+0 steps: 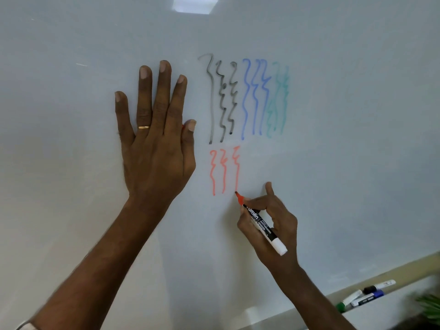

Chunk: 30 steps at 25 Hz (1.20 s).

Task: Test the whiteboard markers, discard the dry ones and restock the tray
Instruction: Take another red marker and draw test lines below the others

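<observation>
My right hand (269, 222) grips an uncapped red whiteboard marker (260, 225), its red tip touching the whiteboard (333, 115) at the bottom of the third red squiggle (223, 170). My left hand (154, 129) lies flat against the board with fingers straight, left of the test lines; a small red thing, perhaps the cap, peeks out under the thumb (183, 127). Above the red lines are black squiggles (221, 98), blue squiggles (253, 96) and faint green squiggles (277, 101).
At the lower right, the marker tray (404, 294) under the board holds several markers: a green-capped one (348, 301), a blue-capped one (367, 298) and a black-capped one (381, 285). A green plant (431, 306) shows at the right edge.
</observation>
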Tool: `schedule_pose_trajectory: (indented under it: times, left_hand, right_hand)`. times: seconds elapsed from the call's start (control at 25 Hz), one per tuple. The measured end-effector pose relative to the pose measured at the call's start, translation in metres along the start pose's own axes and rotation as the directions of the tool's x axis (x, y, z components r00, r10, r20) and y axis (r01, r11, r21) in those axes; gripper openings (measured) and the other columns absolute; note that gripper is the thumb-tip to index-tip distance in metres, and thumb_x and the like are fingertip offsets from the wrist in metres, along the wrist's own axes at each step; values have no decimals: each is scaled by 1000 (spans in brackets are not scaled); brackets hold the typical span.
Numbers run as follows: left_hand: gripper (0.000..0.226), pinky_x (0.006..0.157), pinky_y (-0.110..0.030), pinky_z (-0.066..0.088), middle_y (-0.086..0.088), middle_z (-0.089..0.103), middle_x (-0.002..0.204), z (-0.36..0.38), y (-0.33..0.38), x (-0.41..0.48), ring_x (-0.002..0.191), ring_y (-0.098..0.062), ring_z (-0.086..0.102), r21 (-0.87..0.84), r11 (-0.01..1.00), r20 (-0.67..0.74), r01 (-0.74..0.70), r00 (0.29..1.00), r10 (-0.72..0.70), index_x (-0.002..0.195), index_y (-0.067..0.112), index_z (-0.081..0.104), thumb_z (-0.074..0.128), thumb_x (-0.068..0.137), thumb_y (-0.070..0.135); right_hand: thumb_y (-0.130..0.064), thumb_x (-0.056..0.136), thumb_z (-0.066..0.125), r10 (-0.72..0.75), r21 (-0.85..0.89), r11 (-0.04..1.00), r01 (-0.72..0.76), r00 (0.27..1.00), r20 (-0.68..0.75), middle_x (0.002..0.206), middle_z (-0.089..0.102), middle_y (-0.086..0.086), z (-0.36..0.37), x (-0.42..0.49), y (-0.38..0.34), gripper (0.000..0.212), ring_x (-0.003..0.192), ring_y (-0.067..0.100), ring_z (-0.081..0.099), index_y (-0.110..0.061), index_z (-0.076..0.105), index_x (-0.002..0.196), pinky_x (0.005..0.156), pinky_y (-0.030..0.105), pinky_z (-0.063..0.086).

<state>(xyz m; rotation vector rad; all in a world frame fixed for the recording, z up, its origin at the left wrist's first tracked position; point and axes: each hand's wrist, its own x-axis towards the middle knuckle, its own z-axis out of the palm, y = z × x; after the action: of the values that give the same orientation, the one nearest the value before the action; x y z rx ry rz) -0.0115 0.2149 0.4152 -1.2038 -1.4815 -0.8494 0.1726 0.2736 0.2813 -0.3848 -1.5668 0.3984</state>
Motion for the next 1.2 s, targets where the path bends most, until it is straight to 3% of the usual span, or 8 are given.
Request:
schedule_pose_trajectory:
  times: [0.08, 0.24, 0.36, 0.6, 0.8, 0.96, 1.08, 1.2]
  left_hand:
    - [60, 126, -58, 7, -9, 9, 170, -2, 0, -1, 157, -30, 5, -2, 1000, 22, -22, 1000, 22, 162, 14, 11, 25, 106, 31]
    - [59, 126, -58, 3, -11, 1, 170, 0, -4, -2, 158, -29, -2, 42, 999, 65, -24, 998, 21, 161, 7, 2, 21, 107, 22]
    - [54, 127, -56, 2, -13, 4, 170, 3, -5, -5, 158, -27, 0, 58, 998, 55, -36, 998, 33, 161, 5, 3, 19, 112, 22]
    - [50, 124, -55, 20, -7, 38, 161, 13, -11, -10, 151, -26, 31, -47, 992, -146, -115, 983, 107, 156, 6, 29, 41, 112, 25]
    - [48, 113, -40, 36, 9, 52, 143, 9, -13, -17, 134, -20, 53, -305, 935, -269, -180, 958, 97, 146, 8, 47, 60, 104, 28]
    - [49, 104, -35, 42, 36, 44, 145, -17, -6, -21, 119, 3, 56, -595, 804, -79, -4, 995, -54, 141, 16, 53, 62, 99, 38]
    - [45, 89, -30, 54, 27, 67, 119, -46, 0, -43, 113, -2, 66, -741, 656, 112, 147, 989, -94, 124, 44, 47, 72, 88, 33]
    - [31, 74, -21, 53, 14, 75, 105, -54, -2, -77, 103, -8, 70, -764, 589, 278, 264, 958, -69, 106, 39, 66, 77, 83, 23]
  right_hand:
    - [1, 86, 69, 97, 66, 993, -98, 995, 22, 82, 70, -7, -6, 1, -7, 38, 68, 20, 68, -32, 66, 104, 120, 47, 34]
    - [4, 89, 69, 159, 118, 980, -158, 987, 5, 78, 70, -1, -8, 2, -19, 20, 71, 21, 69, -12, 65, 101, 120, 49, 34]
    - [-3, 88, 68, 193, 168, 969, -184, 980, -43, 86, 72, -4, -9, 3, -28, 20, 80, 18, 72, -17, 65, 102, 112, 56, 42]
    - [-9, 89, 69, 279, 160, 950, -267, 959, -56, 89, 72, -6, -13, -2, -32, 17, 82, 18, 70, -21, 67, 101, 99, 64, 47]
    - [-9, 90, 73, 341, 212, 922, -323, 939, -53, 85, 68, 1, -18, -4, -40, 17, 79, 28, 67, -21, 64, 99, 68, 34, 53]
    - [-13, 87, 72, 418, 307, 874, -376, 905, -80, 68, 53, 10, -24, -6, -49, 21, 59, 28, 54, -15, 51, 88, 57, 26, 46]
    - [-15, 87, 78, 432, 313, 867, -387, 898, -86, 65, 53, 2, -34, -10, -53, 22, 58, 14, 49, -12, 55, 86, 58, 19, 43]
    - [-20, 84, 71, 444, 361, 831, -423, 895, 26, 82, 68, 10, -44, -14, -60, 9, 75, 20, 65, -18, 68, 92, 69, 22, 51]
